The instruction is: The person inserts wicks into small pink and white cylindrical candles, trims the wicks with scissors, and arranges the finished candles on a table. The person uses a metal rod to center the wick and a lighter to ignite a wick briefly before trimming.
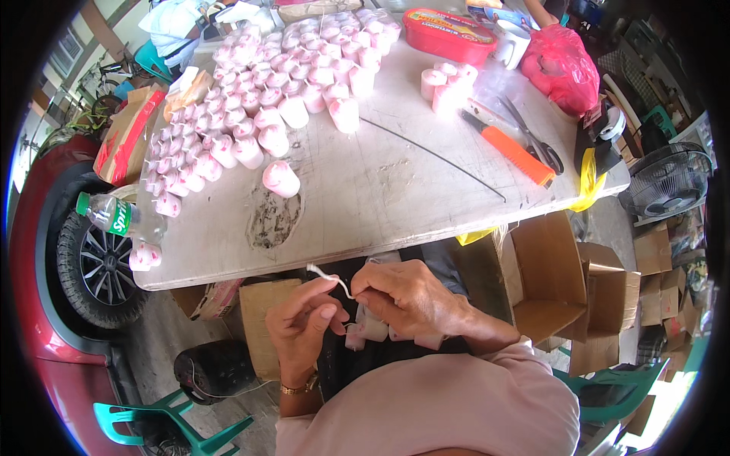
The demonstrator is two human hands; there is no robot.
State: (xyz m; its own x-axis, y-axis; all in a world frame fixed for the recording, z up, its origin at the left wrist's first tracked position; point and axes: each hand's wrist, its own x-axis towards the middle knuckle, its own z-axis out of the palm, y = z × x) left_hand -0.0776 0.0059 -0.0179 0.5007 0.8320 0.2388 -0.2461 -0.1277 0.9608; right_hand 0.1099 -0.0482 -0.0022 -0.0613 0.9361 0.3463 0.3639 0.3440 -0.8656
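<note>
Over my lap, just in front of the table edge, my right hand pinches a short white string between thumb and forefinger. The string's frayed end curves up past the index fingertip of my left hand, whose thumb and fingers are curled but apart. Under my hands, several small whitish cup-shaped pieces lie in my lap, partly hidden by my right hand. On the table, rows of pink-and-white candle-like cups stand at the back left, with a single cup nearer me.
An orange-handled knife, scissors and a thin dark rod lie on the right. Behind them are a red tub, a white mug and a pink bag. A plastic bottle stands at the left edge.
</note>
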